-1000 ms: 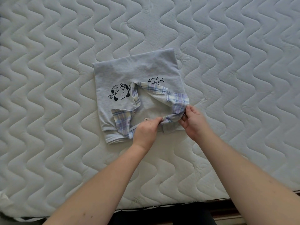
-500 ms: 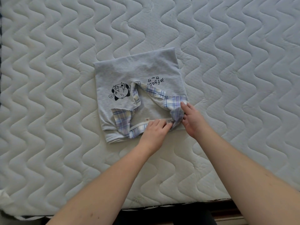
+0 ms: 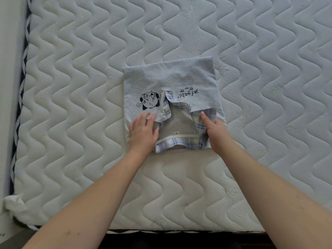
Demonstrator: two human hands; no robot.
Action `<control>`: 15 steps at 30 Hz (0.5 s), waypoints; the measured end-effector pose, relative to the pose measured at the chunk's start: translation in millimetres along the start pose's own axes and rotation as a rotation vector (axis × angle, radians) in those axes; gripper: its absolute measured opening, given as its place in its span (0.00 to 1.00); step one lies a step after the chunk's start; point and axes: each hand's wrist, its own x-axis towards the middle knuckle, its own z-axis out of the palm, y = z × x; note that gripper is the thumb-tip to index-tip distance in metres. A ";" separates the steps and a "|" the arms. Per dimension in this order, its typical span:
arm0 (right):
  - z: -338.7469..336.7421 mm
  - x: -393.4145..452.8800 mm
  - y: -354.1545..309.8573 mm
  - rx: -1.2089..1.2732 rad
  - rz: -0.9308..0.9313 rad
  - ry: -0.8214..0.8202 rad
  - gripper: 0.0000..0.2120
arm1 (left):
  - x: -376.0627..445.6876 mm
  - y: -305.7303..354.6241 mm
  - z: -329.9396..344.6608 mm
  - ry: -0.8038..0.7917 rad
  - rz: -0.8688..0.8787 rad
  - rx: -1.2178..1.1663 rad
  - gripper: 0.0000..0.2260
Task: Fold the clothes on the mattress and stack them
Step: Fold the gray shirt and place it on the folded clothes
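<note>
A folded light grey shirt (image 3: pixel 170 78) with a plaid collar (image 3: pixel 177 142), a black cartoon print and upside-down lettering lies in the middle of the white quilted mattress (image 3: pixel 89 87). My left hand (image 3: pixel 143 130) rests flat on the shirt's near left part, fingers straight and spread. On the plaid fabric at the shirt's near right edge lies my right hand (image 3: pixel 214 130), its forefinger stretched out over the cloth; its other fingers are partly hidden.
The mattress's left edge (image 3: pixel 19 105) has dark striped piping, and its near edge (image 3: pixel 179 230) runs below my forearms. A bit of white cloth (image 3: pixel 14 203) sticks out at the near left corner.
My left hand let go of the collar and moved left to lie flat on the shirt. My right hand stopped pinching the plaid edge and now lies on it. The collar lies flatter.
</note>
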 end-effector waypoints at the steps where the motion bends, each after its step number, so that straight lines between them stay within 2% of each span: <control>1: 1.3 -2.9 0.1 -0.011 -0.014 0.001 0.10 | 3.9 -0.3 3.0 -0.066 0.060 0.043 0.24; 4: 3.1 -8.9 3.5 -0.092 -0.027 -0.031 0.16 | 11.6 8.5 17.2 -0.239 0.191 0.143 0.24; 6: 4.9 -12.2 6.7 -0.197 -0.046 -0.068 0.19 | 13.1 14.1 24.6 -0.286 0.229 0.170 0.23; 8: 5.7 -14.8 10.6 -0.401 -0.119 -0.096 0.20 | 15.7 17.3 25.8 -0.290 0.247 0.191 0.22; 10: 6.6 -18.2 13.0 -0.625 -0.279 -0.159 0.20 | 18.7 17.4 23.1 -0.272 0.268 0.202 0.20; 13: 10.4 -18.9 15.5 -0.859 -0.482 -0.263 0.11 | 20.0 11.7 18.5 -0.258 0.268 0.208 0.18; 15: 11.9 -13.5 18.3 -1.010 -0.521 -0.300 0.14 | 18.2 7.4 16.4 -0.242 0.269 0.202 0.17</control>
